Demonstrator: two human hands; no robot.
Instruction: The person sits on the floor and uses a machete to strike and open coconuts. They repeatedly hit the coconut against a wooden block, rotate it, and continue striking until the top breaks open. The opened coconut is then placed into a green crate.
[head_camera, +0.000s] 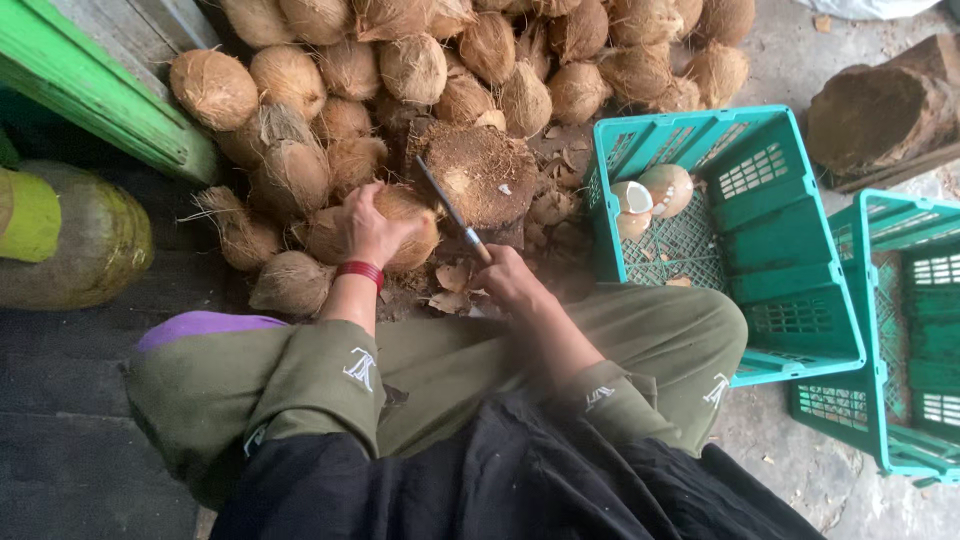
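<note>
My left hand (368, 228) rests on top of a brown husked coconut (412, 222) at the near edge of a big pile, gripping it. A red band circles that wrist. My right hand (508, 280) holds a knife (448, 205) by its handle; the thin blade points up and left over a wooden chopping stump (480, 170) strewn with husk fibre. Behind the stump lies the pile of husked coconuts (420, 70). Peeled pale coconuts (652, 192) sit inside a teal plastic crate (790, 300) on my right.
A second teal crate (910, 330) stands at the far right. A log (880, 115) lies at the upper right. A green wooden beam (90, 85) and a yellowish round container (75, 240) are on the left. My knees in olive trousers fill the foreground.
</note>
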